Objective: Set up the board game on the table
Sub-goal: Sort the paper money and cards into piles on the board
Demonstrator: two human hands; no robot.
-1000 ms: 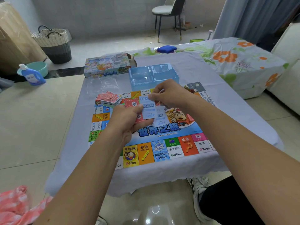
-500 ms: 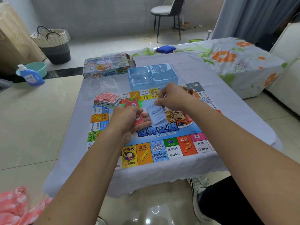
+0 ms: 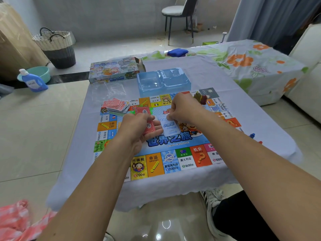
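A colourful game board (image 3: 171, 160) lies flat on the table (image 3: 225, 84) with its white cloth. Over the board's middle, my left hand (image 3: 137, 129) grips a stack of red play-money notes (image 3: 147, 126). My right hand (image 3: 184, 108) pinches the top edge of a pale blue note (image 3: 171, 128), which hangs down just above the board. A loose pile of red cards (image 3: 115, 105) rests at the board's far left corner. Small dark pieces (image 3: 200, 98) sit near its far right corner.
The game box (image 3: 114, 70) and an empty blue plastic tray (image 3: 163, 80) stand beyond the board, with clear wrapping (image 3: 108, 90) beside them. Blue and red pawns (image 3: 252, 136) lie at the right. A flowered cover (image 3: 251, 63) drapes furniture to the right. A chair, basket and detergent bottle stand on the floor.
My right hand has drawn the pale blue note away from the stack in my left hand and lowered it toward the board's middle. My left hand stayed about where it was.
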